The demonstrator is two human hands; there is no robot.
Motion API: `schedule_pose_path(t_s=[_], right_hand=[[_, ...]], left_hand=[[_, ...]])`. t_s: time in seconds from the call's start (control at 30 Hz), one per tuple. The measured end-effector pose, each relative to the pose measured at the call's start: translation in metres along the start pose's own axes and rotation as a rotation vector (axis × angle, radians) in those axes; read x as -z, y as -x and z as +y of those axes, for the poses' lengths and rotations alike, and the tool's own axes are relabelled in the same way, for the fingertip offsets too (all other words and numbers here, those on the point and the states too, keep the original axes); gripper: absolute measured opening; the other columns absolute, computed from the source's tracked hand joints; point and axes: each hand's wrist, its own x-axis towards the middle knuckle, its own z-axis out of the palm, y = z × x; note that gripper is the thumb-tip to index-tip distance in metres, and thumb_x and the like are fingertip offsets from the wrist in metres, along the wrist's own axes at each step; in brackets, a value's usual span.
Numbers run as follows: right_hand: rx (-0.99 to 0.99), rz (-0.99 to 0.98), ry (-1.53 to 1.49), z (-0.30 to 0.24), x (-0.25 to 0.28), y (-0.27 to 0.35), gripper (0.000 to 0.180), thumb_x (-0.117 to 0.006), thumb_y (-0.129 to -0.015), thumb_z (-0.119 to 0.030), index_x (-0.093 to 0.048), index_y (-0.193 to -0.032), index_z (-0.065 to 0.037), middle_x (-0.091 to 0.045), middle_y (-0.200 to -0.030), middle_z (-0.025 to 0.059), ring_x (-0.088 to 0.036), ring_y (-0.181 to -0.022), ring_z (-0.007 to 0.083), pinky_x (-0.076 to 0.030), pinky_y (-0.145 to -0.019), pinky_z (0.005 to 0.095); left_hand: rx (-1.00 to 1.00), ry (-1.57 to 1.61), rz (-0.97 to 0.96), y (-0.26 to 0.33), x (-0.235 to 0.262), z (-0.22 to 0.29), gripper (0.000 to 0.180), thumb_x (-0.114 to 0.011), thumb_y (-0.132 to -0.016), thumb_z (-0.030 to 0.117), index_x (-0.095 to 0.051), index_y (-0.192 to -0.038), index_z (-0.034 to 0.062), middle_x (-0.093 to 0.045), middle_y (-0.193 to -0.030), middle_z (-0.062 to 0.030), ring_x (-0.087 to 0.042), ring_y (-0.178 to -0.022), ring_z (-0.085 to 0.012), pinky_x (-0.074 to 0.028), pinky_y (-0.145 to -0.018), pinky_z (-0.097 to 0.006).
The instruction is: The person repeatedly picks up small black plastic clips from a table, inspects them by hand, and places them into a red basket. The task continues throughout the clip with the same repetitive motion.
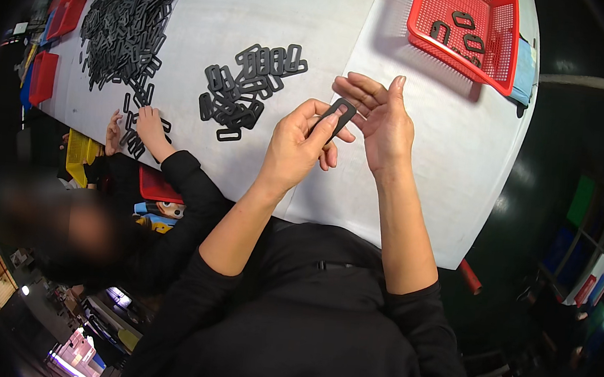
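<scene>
One black oblong ring [350, 116] up in the left hand [295, 145], right hand [389, 135] unfurled alongside

And here it is, the ring pinched between left thumb and fingers, held tilted above the white table [295, 15], while the right hand is released, palm turned up, fingers just beside the ring's far end; whether they touch it, I can't tell; this looks like the handling of a single piece, perhaps a check or a pass between hands, and the next move seems to call for a steady left pinch and a right thumb ready to close; beyond the hands lies a loose cluster of similar rings [229, 135], and up to the right a red basket [500, 69] with a few dark pieces [463, 19] inside
</scene>
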Motion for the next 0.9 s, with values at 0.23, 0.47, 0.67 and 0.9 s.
schedule_pose_path(t_s=[0.23, 0.47, 0.67, 0.9], right_hand=[[0.39, 0.047, 0.541, 0.002, -0.009, 0.009, 0.056, -0.029, -0.094, -0.045, -0.062, -0.102, 0.0, -0.061, -0.105, 0.0148, -0.054, -0.103, 0.0238, -0.039, -0.091, 0.0339], [0.291, 0.04, 0.633, 0.011, 0.0, -0.013, 0.059, -0.03, -0.093, -0.048, -0.062, -0.103, 0.001, -0.061, -0.103, 0.0158, -0.056, -0.097, 0.0247, -0.04, -0.089, 0.0359], [0.183, -0.021, 0.376, -0.018, 0.014, 0.016, 0.055, -0.034, -0.093, -0.047, -0.06, -0.103, 0.0, -0.061, -0.09, 0.0092, -0.058, -0.079, 0.0145, -0.045, -0.068, 0.0278], [-0.028, -0.331, 0.122, -0.017, 0.016, 0.091, 0.037, -0.051, -0.09, -0.031, -0.06, -0.107, 0.0, -0.059, -0.086, 0.0024, -0.051, -0.075, 0.0085, -0.041, -0.061, 0.02]], left_hand=[[-0.256, -0.373, 0.05, 0.02, -0.021, -0.006, 0.018, -0.043, -0.091, 0.011, -0.055, -0.095, -0.0016, -0.055, -0.06, -0.004, -0.047, -0.048, -0.0069, -0.037, -0.045, -0.022], [-0.42, -0.526, -0.066, 0.056, -0.032, -0.002, 0.019, -0.044, -0.09, 0.01, -0.057, -0.097, -0.0016, -0.047, -0.055, -0.0001, -0.043, -0.049, -0.0066, -0.035, -0.047, -0.023], [-0.301, -0.212, 0.014, 0.063, -0.025, -0.009, 0.019, -0.044, -0.093, 0.016, -0.055, -0.095, 0.001, -0.039, -0.054, 0.0045, -0.033, -0.047, -0.0026, -0.027, -0.044, -0.02], [-0.328, -0.187, 0.094, 0.068, -0.016, -0.011, 0.018, -0.042, -0.093, 0.017, -0.051, -0.087, 0.0028, -0.036, -0.052, 0.0053, -0.03, -0.047, -0.002, -0.024, -0.042, -0.021]])
